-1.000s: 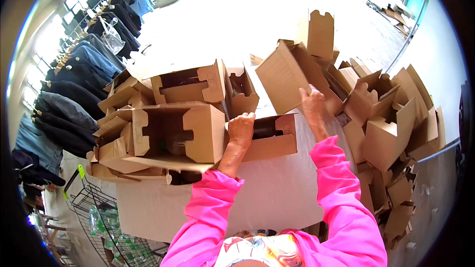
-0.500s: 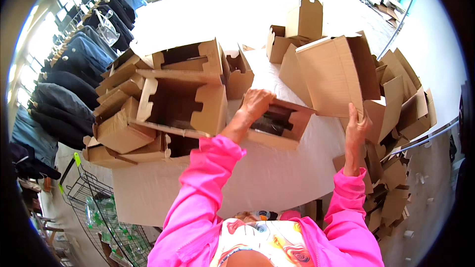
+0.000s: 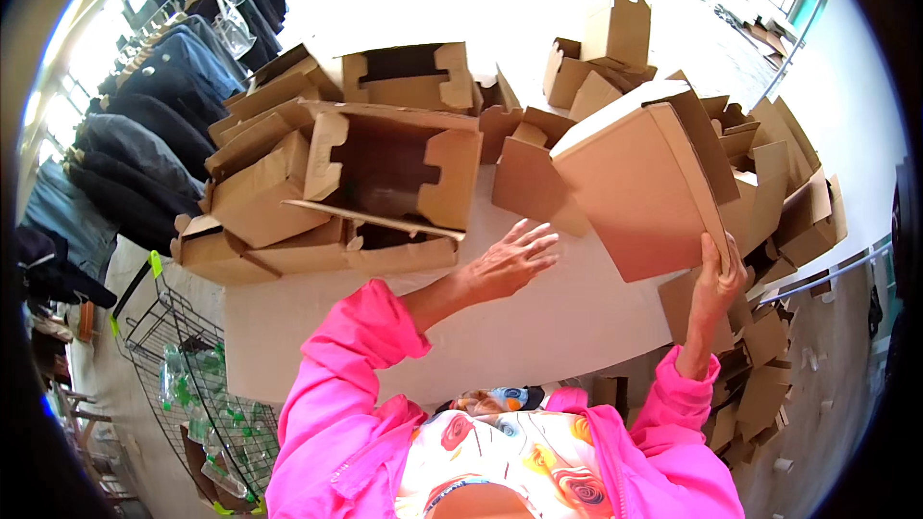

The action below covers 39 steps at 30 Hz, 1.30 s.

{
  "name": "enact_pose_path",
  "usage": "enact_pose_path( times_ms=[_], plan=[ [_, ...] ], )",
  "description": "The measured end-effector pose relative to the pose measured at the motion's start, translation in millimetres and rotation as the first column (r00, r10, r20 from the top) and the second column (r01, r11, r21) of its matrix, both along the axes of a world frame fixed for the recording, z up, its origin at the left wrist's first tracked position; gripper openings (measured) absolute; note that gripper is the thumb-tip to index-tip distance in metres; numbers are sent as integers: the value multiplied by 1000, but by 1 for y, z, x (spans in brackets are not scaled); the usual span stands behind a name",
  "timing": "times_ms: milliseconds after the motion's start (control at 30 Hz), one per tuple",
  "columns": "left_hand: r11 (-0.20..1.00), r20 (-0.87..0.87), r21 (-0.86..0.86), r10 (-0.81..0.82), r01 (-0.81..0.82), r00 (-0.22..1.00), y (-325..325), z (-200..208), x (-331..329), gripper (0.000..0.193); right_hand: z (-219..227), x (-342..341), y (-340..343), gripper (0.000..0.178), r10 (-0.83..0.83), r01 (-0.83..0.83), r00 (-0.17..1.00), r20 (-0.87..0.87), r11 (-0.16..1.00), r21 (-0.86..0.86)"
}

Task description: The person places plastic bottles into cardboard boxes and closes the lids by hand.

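Observation:
My right hand [image 3: 721, 274] grips the near lower corner of a tilted brown cardboard box [image 3: 635, 192], thumb on its flat face. Part of this hand's grip is hidden behind the box edge. One flap [image 3: 534, 173] of brown cardboard sticks out to the left of that box. My left hand [image 3: 510, 261] is held over the white-covered table [image 3: 452, 336], fingers spread and nothing in them. Just beyond and left of it, an open-topped cardboard box [image 3: 394, 168] with notched flaps lies on a heap of similar boxes.
More cardboard boxes [image 3: 260, 187] are piled on the table's left side, and others [image 3: 798, 192] crowd the right. A small box [image 3: 617, 34] stands upright at the back. Left of the table is a wire cart [image 3: 192, 384] holding green bottles, near hanging dark clothes [image 3: 144, 115].
My left hand has let go of a small open box and drawn nearer; where that box lies now I cannot tell. The larger box in my right hand has shifted nearer and tilted.

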<state>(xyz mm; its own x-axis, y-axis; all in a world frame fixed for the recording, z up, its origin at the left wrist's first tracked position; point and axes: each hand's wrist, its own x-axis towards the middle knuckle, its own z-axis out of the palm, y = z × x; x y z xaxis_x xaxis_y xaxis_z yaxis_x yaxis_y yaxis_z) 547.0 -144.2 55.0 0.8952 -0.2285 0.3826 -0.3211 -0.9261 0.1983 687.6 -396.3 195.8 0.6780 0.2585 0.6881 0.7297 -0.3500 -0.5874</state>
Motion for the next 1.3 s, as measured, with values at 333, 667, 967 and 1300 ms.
enact_pose_path(
  times_ms=[333, 667, 967, 1300],
  plan=[
    [601, -145, -744, 280, -292, 949, 43, 43, -58, 27, -29, -127, -17, 10, 98, -101, 986, -135, 995, -18],
    [123, -173, -974, 122, -188, 977, 74, 22, -118, 35, -34, -200, 5, 8, 227, -236, 971, -79, 962, -138],
    [-108, -303, -951, 160, -289, 939, 62, 35, -335, 44, -89, -236, 24, 10, 247, -239, 968, 36, 959, -149],
    [-440, -180, -659, 880, -610, -440, 29, -90, -708, 23, -70, -282, 45, 25, 201, -202, 978, -52, 979, -9]
  ],
)
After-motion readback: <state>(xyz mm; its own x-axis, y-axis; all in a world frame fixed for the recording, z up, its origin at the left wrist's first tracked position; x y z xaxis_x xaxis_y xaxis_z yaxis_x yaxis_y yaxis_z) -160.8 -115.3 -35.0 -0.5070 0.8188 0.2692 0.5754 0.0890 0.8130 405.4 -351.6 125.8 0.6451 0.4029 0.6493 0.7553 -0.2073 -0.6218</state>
